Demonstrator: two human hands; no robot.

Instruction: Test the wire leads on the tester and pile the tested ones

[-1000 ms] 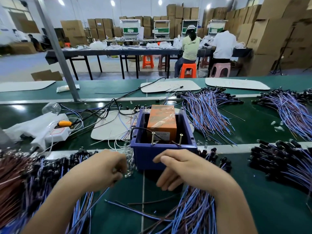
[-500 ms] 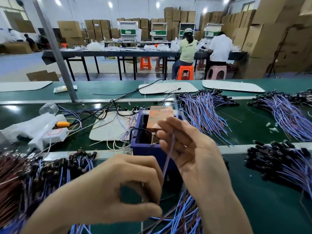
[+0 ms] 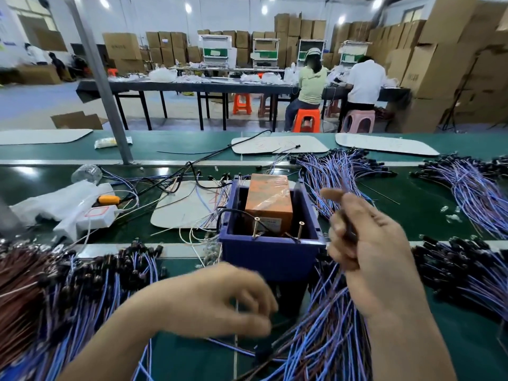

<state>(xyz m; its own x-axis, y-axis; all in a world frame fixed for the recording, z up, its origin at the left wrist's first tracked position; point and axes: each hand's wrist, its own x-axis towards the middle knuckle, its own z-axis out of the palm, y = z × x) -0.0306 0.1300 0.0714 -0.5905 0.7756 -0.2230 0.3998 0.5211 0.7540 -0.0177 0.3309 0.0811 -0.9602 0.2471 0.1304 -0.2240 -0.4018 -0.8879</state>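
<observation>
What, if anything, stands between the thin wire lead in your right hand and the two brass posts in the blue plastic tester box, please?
Nothing visible. The right hand pinches the thin wire lead just right of the blue plastic tester box, whose two brass posts stand uncovered.

A green belt [image 3: 439,298] carried heaps of blue-and-purple wires [image 3: 343,171] with black ends. At near left were red-brown wires [image 3: 16,284]. A dark blue bin [image 3: 269,257] held an orange box [image 3: 268,199] under clear film, with two brass-coloured screws [image 3: 257,226] on the near side. One lead [image 3: 344,185], right of the bin, showed purple. The boards [image 3: 187,204] on the belt were white. At left, a white power strip [image 3: 96,217] bore a red outline, and the plug [image 3: 109,199] beside it was orange. Far off were brown cartons [image 3: 439,59], a black table [image 3: 192,88], orange stools [image 3: 306,120] and a pink stool [image 3: 358,121]. One worker [image 3: 312,83] wore pale green, and another worker [image 3: 367,81] wore white. The pole [image 3: 101,86] at left was grey.
</observation>
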